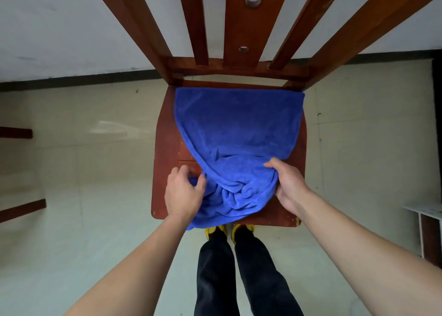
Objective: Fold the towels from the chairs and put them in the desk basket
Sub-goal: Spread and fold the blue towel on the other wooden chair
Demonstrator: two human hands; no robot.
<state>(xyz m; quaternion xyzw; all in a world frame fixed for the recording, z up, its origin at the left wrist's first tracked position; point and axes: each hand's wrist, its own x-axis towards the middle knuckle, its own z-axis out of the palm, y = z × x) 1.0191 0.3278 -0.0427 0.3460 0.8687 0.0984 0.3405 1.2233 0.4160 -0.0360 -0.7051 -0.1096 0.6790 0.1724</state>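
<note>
From the head camera, looking straight down, a pale tiled floor (83, 172) fills most of the scene, meeting a white wall (59, 23) along a dark baseboard (71, 80) toward 12 o'clock. A red-brown wooden chair (167, 136) stands in the middle, its slatted back rising toward 12 o'clock. Dark wooden pieces of other furniture poke in at 9 o'clock, and a white-edged piece shows at 4 o'clock. At 6 o'clock are the person's dark trousers (239, 279) and yellow shoes (216, 229).

A bright blue towel (236, 124) lies on the chair seat. Its far part is spread flat up to the chair back; its near part is bunched into folds and hangs slightly over the front edge of the seat. The left hand (184, 193) pinches the bunched cloth at 7 o'clock of the towel, fingers curled into it. The right hand (287, 184) grips the towel's edge at 5 o'clock, thumb on top, fingers under the fabric.
</note>
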